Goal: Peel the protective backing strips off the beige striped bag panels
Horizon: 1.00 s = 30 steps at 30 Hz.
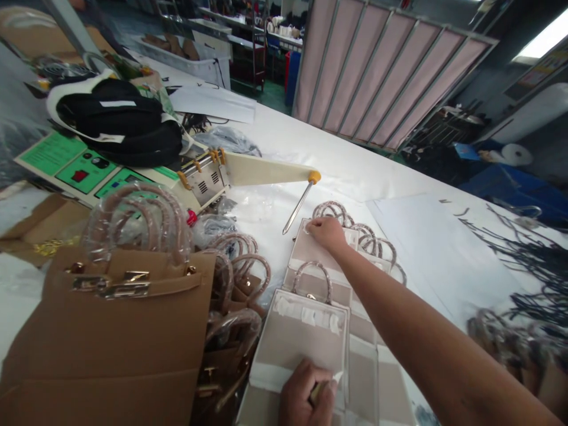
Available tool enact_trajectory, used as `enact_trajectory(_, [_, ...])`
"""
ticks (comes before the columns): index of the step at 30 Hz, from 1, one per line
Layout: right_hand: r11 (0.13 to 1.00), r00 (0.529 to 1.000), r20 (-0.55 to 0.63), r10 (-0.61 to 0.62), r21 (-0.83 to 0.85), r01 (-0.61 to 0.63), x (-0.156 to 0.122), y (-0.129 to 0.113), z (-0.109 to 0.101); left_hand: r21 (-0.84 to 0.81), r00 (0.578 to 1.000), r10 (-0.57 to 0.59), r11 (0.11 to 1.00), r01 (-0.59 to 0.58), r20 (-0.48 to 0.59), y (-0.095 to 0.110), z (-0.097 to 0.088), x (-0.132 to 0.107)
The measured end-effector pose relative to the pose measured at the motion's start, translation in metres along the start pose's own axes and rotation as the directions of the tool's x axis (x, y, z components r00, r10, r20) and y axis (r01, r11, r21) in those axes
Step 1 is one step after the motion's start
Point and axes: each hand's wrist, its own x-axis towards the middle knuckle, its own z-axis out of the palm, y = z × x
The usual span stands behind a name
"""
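A light grey-beige handbag panel with white strips along its top and a plastic-wrapped handle lies nearest me. My left hand rests at its lower part, fingers curled around a small yellowish thing that I cannot make out. A white scrap sticks out beside its thumb. Further up, my right hand reaches across to another grey-beige handbag panel. Its fingers are pinched together at that panel's top edge, and whatever is between them is hidden. More such panels with wrapped handles overlap to the right.
At left stands a brown handbag, with more brown bags beside it. Behind is a green-panelled machine whose pale arm carries a metal rod. White sheets and dark cords lie at right.
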Motion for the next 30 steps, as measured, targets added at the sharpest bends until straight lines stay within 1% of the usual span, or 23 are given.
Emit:
enact_trajectory(3, [0.999,1.0,0.006,0.009,-0.044,-0.009,0.001,-0.001,0.001,0.019,1.0,0.012,1.0,-0.012,-0.019,-0.002,0.002,-0.001])
enact_trajectory(9, [0.999,0.998,0.06,-0.005,-0.035,0.007,0.005,0.0,0.0,0.031,0.999,0.044,0.999,-0.044,-0.022,-0.006,0.005,-0.002])
enact_trajectory(13, [0.996,0.998,0.068,0.009,-0.093,-0.003,0.006,-0.001,0.004,0.051,0.998,0.055,0.997,-0.054,-0.031,-0.006,0.006,-0.002])
enact_trajectory(20, [0.978,0.999,0.012,0.041,-0.206,-0.037,0.001,-0.008,0.008,0.081,0.996,0.078,0.994,-0.075,-0.032,-0.007,0.006,-0.003])
enact_trajectory(25, [0.958,0.998,-0.022,0.051,-0.283,-0.055,-0.005,-0.008,0.018,0.056,0.994,0.101,0.993,-0.099,-0.031,-0.01,0.005,-0.004])
enact_trajectory(27, [0.952,0.996,-0.048,0.071,-0.294,-0.083,-0.007,-0.008,0.021,0.045,0.993,0.112,0.993,-0.11,-0.038,-0.011,0.004,-0.004])
enact_trajectory(30, [0.954,0.989,-0.1,0.113,-0.268,-0.136,-0.006,-0.006,0.022,0.037,0.993,0.11,0.993,-0.109,-0.042,-0.012,0.005,-0.004])
